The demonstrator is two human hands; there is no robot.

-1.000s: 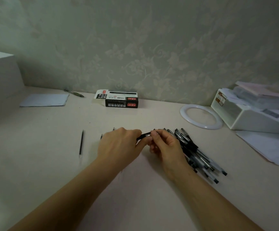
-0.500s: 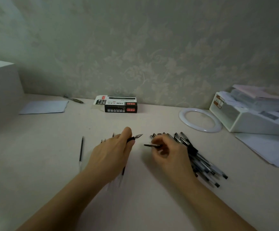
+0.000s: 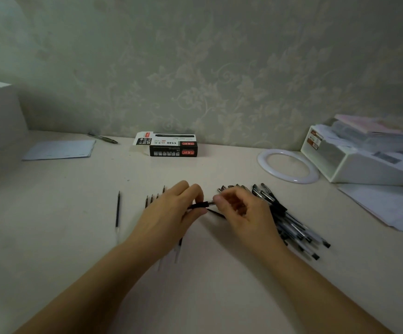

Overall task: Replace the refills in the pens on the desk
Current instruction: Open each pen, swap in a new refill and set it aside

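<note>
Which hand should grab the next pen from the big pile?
The right hand, probably. The pile of pens lies right beside it, while the left hand sits over the loose refills on the other side.

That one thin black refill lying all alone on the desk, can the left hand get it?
Probably yes. The thin black refill lies alone on bare desk left of the left hand, nothing between them. But that hand's grip is busy with the black pen piece.
</note>
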